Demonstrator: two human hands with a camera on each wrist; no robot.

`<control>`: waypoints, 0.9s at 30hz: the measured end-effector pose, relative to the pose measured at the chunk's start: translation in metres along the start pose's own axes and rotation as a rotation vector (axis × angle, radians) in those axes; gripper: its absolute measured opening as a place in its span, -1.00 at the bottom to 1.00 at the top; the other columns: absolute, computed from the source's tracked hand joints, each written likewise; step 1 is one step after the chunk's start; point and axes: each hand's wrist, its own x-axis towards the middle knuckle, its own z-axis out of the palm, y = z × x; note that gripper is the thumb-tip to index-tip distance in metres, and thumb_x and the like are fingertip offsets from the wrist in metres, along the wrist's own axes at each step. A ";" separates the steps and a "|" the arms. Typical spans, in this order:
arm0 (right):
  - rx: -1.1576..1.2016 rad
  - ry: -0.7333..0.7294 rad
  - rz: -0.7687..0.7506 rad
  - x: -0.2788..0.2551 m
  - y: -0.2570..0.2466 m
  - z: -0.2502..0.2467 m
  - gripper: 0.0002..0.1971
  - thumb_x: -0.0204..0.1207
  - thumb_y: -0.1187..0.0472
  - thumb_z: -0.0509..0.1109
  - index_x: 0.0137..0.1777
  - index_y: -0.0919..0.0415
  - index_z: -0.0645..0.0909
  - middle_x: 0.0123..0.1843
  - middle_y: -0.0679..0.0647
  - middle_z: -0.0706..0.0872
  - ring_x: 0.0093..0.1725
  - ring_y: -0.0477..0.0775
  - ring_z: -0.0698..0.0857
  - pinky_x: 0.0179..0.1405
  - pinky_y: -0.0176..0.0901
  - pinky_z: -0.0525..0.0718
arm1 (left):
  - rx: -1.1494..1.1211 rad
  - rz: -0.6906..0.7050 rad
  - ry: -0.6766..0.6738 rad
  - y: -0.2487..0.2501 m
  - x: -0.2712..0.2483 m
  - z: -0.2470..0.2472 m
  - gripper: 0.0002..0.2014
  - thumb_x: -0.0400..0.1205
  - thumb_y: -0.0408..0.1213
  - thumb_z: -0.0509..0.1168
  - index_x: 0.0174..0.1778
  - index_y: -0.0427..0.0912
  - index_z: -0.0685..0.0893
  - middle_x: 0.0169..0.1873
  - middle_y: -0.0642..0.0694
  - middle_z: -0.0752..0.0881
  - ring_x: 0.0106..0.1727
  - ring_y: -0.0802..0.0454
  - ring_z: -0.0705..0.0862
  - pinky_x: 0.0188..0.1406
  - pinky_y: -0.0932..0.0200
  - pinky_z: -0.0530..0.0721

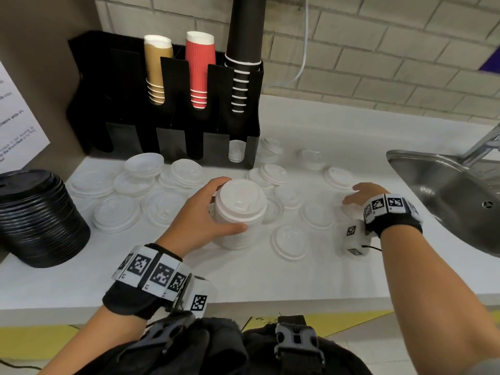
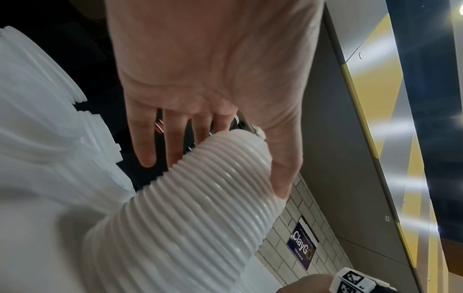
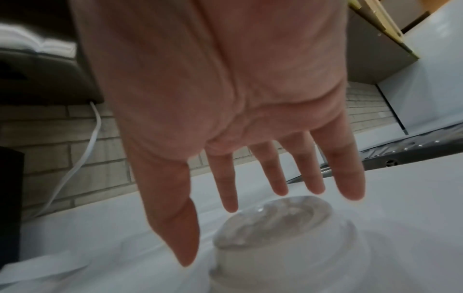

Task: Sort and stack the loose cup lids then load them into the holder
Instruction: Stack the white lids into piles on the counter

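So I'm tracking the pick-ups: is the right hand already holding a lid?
No, the right hand hovers with straight, spread fingers above a clear lid, gripping nothing.

stack of white lids (image 1: 240, 209): looking like thin plastic, matt on top, its ribbed side catching a soft sheen in the left wrist view (image 2: 190, 208)
loose lids (image 1: 290, 240): showing as translucent, smooth plastic
black lids (image 1: 38, 215): appearing as dark plastic, faintly glossy at the rims
holder (image 1: 121, 104): reading as matt black
red cups (image 1: 199, 69): showing ridged, corrugated paper
brown cups (image 1: 157, 66): looking like smooth paper
sink (image 1: 443, 196): gleaming as brushed metal
counter (image 1: 243, 277): looking smooth, white and matt
wall (image 1: 378, 50): showing rough pale brick
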 end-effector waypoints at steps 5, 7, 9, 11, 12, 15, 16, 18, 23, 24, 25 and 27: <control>-0.105 -0.026 -0.032 0.008 0.004 0.000 -0.38 0.33 0.25 0.62 0.42 0.21 0.55 0.47 0.21 0.52 0.44 0.28 0.49 0.34 -0.03 0.46 | 0.008 0.012 -0.005 -0.001 0.000 0.000 -0.28 0.29 -0.21 0.67 0.17 0.44 0.42 0.05 0.74 0.50 0.12 0.72 0.43 -0.08 0.70 0.42; -0.132 -0.035 -0.035 0.007 0.000 -0.002 -0.41 0.34 0.24 0.61 0.39 0.21 0.56 0.42 0.24 0.56 0.39 0.29 0.52 0.26 -0.05 0.49 | 0.010 0.017 -0.003 -0.002 0.000 0.001 -0.28 0.29 -0.22 0.67 0.18 0.43 0.43 0.05 0.74 0.50 0.13 0.71 0.44 -0.08 0.72 0.41; -0.130 -0.013 -0.048 0.001 -0.009 -0.007 -0.43 0.38 0.20 0.58 0.40 0.17 0.54 0.40 0.23 0.57 0.36 0.28 0.55 0.10 -0.12 0.47 | 0.009 0.022 0.001 -0.002 0.001 0.001 -0.28 0.30 -0.23 0.67 0.18 0.43 0.42 0.05 0.73 0.50 0.13 0.71 0.44 -0.08 0.74 0.41; -0.110 0.025 -0.093 -0.011 -0.025 -0.012 -0.45 0.41 0.15 0.54 0.41 0.08 0.51 0.39 0.21 0.58 0.31 0.27 0.57 0.01 -0.13 0.44 | 0.010 0.022 0.005 -0.003 0.001 0.002 -0.28 0.30 -0.23 0.67 0.18 0.43 0.42 0.05 0.73 0.50 0.13 0.72 0.44 -0.08 0.75 0.40; -0.078 0.020 -0.141 -0.018 -0.035 -0.013 -0.46 0.42 0.13 0.53 0.41 0.02 0.50 0.39 0.21 0.57 0.29 0.26 0.58 0.00 -0.11 0.46 | 0.011 0.018 0.008 -0.003 0.002 0.003 -0.28 0.30 -0.22 0.67 0.19 0.43 0.42 0.06 0.72 0.51 0.13 0.72 0.44 -0.07 0.73 0.42; 0.109 -0.116 -0.363 -0.049 -0.066 -0.016 -0.50 0.43 0.11 0.53 0.34 -0.18 0.51 0.36 0.08 0.53 0.22 0.12 0.59 -0.01 -0.08 0.60 | 0.022 0.009 0.031 -0.002 0.005 0.005 -0.26 0.29 -0.18 0.67 0.24 0.39 0.41 0.17 0.48 0.56 0.19 0.59 0.47 -0.01 0.55 0.46; 0.160 -0.178 -0.456 -0.063 -0.077 -0.016 -0.53 0.43 0.11 0.53 0.31 -0.24 0.53 0.33 0.02 0.53 0.20 0.07 0.61 -0.02 -0.11 0.62 | 0.031 0.009 0.038 -0.002 0.006 0.006 -0.25 0.29 -0.17 0.67 0.28 0.35 0.41 0.21 0.37 0.55 0.20 0.52 0.48 0.02 0.50 0.44; 0.210 -0.280 -0.644 -0.089 -0.098 -0.014 -0.55 0.43 0.13 0.54 0.25 -0.30 0.56 0.29 -0.06 0.56 0.16 -0.01 0.65 -0.02 -0.21 0.63 | 0.042 0.006 0.047 -0.001 0.010 0.007 -0.23 0.28 -0.17 0.67 0.33 0.28 0.42 0.28 0.22 0.54 0.20 0.40 0.49 0.05 0.47 0.41; 0.199 -0.362 -0.976 -0.128 -0.141 0.002 -0.61 0.45 0.30 0.51 0.27 0.02 0.63 0.27 0.03 0.65 0.29 -0.06 0.60 0.31 -0.16 0.58 | 0.025 -0.018 0.054 0.000 0.017 0.008 -0.18 0.25 -0.14 0.69 0.37 0.21 0.42 0.23 0.26 0.54 0.21 0.31 0.53 -0.01 0.44 0.45; 0.185 -0.364 -0.999 -0.132 -0.146 0.005 -0.61 0.45 0.29 0.51 0.28 0.05 0.63 0.26 0.01 0.65 0.28 -0.08 0.59 0.31 -0.17 0.58 | 0.011 -0.026 0.055 0.000 0.017 0.008 -0.14 0.24 -0.12 0.69 0.41 0.20 0.39 0.21 0.31 0.53 0.20 0.33 0.54 -0.01 0.42 0.47; 0.168 -0.362 -1.013 -0.135 -0.150 0.008 -0.60 0.45 0.29 0.52 0.28 0.06 0.63 0.25 -0.02 0.65 0.27 -0.11 0.59 0.30 -0.20 0.58 | 0.003 -0.035 0.056 0.000 0.018 0.007 -0.08 0.23 -0.11 0.70 0.47 0.17 0.35 0.21 0.32 0.51 0.19 0.34 0.54 -0.01 0.39 0.48; 0.132 -0.351 -1.034 -0.139 -0.154 0.012 -0.59 0.43 0.29 0.53 0.28 0.06 0.63 0.24 -0.05 0.65 0.24 -0.14 0.59 0.28 -0.26 0.57 | 0.011 -0.053 0.056 -0.001 0.018 0.006 0.06 0.23 -0.10 0.69 0.58 0.12 0.22 0.26 0.23 0.47 0.18 0.26 0.54 0.01 0.35 0.48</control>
